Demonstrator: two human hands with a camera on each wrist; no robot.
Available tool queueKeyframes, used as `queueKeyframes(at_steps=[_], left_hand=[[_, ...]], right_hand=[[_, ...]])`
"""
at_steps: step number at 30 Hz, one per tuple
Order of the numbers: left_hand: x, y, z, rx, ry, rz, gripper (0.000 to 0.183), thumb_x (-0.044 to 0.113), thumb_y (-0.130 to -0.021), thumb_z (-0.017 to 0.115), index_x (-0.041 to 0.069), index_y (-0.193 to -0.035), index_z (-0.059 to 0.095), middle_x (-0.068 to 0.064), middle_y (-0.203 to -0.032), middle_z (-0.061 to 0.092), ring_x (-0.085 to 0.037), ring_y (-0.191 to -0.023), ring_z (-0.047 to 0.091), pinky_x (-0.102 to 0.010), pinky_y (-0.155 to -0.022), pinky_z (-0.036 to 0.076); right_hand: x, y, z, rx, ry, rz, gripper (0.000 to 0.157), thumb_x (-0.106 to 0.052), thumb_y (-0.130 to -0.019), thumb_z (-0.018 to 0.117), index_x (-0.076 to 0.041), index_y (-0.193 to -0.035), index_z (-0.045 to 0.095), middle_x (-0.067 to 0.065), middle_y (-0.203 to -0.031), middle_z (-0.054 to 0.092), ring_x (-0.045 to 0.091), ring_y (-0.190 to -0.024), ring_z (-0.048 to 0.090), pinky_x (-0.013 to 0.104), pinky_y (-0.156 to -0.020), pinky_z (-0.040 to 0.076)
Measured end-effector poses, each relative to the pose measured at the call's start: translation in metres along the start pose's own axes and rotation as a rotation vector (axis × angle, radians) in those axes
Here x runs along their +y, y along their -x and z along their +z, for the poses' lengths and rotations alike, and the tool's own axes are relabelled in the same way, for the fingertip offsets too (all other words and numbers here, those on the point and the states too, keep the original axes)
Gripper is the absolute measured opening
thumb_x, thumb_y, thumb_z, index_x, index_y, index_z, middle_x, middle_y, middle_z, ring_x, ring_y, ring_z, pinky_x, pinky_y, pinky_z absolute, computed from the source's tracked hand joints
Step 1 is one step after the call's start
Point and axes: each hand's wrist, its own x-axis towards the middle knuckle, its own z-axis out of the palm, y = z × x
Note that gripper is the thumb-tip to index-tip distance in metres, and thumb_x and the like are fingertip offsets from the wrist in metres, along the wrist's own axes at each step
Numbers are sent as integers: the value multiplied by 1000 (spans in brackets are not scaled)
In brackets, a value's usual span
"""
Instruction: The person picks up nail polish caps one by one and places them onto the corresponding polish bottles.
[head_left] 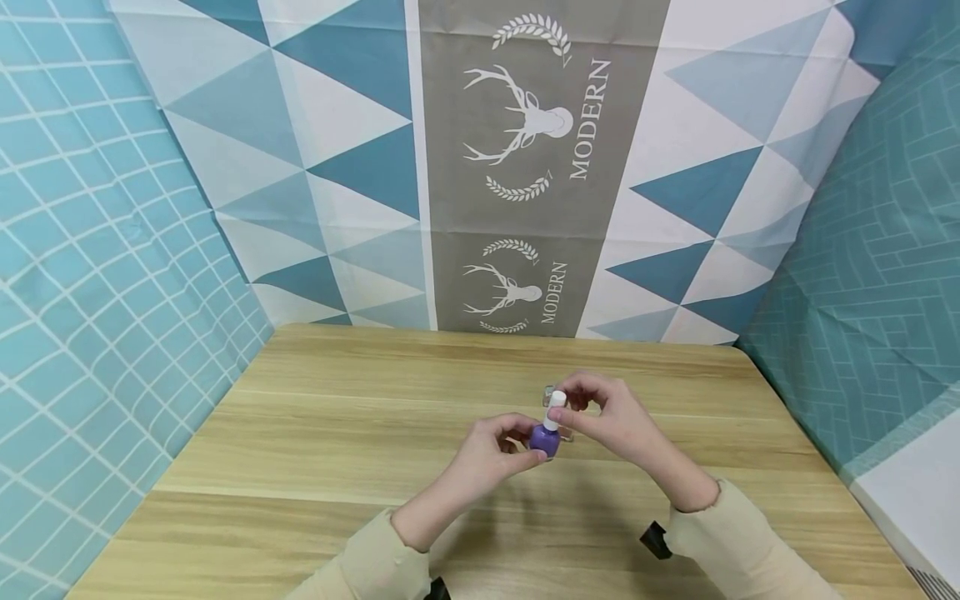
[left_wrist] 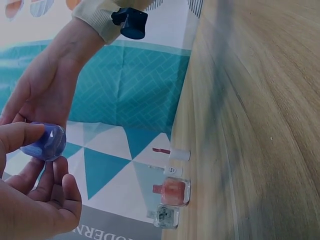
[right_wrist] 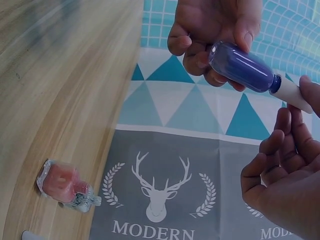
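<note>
gripping for an even turn: the purple bottle [head_left: 544, 440] is pinched by the left hand [head_left: 492, 450], its white cap [head_left: 558, 399] by the right hand [head_left: 609, 417], just above; the bottle should be kept upright, and the cap turned without sideways strain.

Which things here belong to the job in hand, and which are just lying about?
In hand:
purple bottle, held by the left hand
its white cap, pinched by the right hand

Not being handled, perhaps same set:
pink bottle, uncapped
speckled bottle, uncapped
red-brush cap, brush up
pale-brush cap, brush up
</note>
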Motion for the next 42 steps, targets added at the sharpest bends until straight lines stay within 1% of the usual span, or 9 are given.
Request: queueKeyframes(at_steps=[6,14,17,20,24,28,30,36,42], left_hand=[[-6,-2,2,1,4,13,25,21,-74,71,14,-98,64,2,-91,64,-10,-84,55,-24,-70,47],[-6,-3,4,-12,8,11,25,12,-75,70,9,-99,64,-5,-93,65,-17,-85,56,-25,-68,46],[-7,-3,4,-6,2,4,25,15,-75,70,12,-99,64,-1,-92,65,-14,-84,56,-24,-69,46],[-8,-3,3,3,0,-7,25,20,-74,71,15,-97,64,4,-91,65,-11,-84,55,-25,-70,46],[-8,-2,1,8,1,-12,25,23,-74,72,17,-97,64,6,-89,64,-11,-84,55,-26,-70,45],[-9,-2,1,3,-5,-8,25,22,-73,72,16,-96,64,5,-88,64,-11,-83,56,-25,-68,45],[-9,-2,2,2,-6,-10,25,22,-73,72,17,-96,65,6,-87,64,-11,-82,56,-25,-68,45],[-9,-1,3,-1,-3,-5,24,21,-72,73,17,-95,65,5,-87,64,-11,-82,56,-25,-68,45],[-9,-1,3,-6,1,-3,24,21,-73,73,16,-95,65,4,-87,65,-12,-82,56,-25,-68,45]], right_hand=[[0,0,0,12,3,18,11,-8,-77,68,-8,-85,61,-1,-74,55,11,-66,46,23,-59,41],[0,0,0,22,13,24,13,-9,-74,70,-10,-82,59,-1,-71,52,11,-65,46,23,-57,41],[-2,0,-1,6,12,39,16,-11,-74,71,-8,-86,60,0,-72,52,12,-66,46,23,-58,40],[-3,0,-5,-28,12,39,21,-12,-77,68,-6,-96,61,1,-75,53,13,-68,45,23,-58,40],[-1,1,-11,-71,13,-34,26,-9,-82,61,-4,-108,59,1,-86,57,13,-69,45,23,-57,40],[1,1,-12,-106,17,-153,25,-3,-85,56,-3,-110,59,2,-91,59,14,-65,46,22,-54,41],[2,0,-12,-121,11,-189,25,-1,-85,55,-5,-109,60,3,-89,59,14,-64,47,23,-53,41],[2,1,-11,-135,-23,-182,24,1,-86,53,-10,-106,61,6,-94,59,16,-68,50,25,-57,44],[2,0,-11,-124,-18,-199,22,1,-85,54,-9,-103,62,11,-97,60,16,-69,51,25,-59,45]])
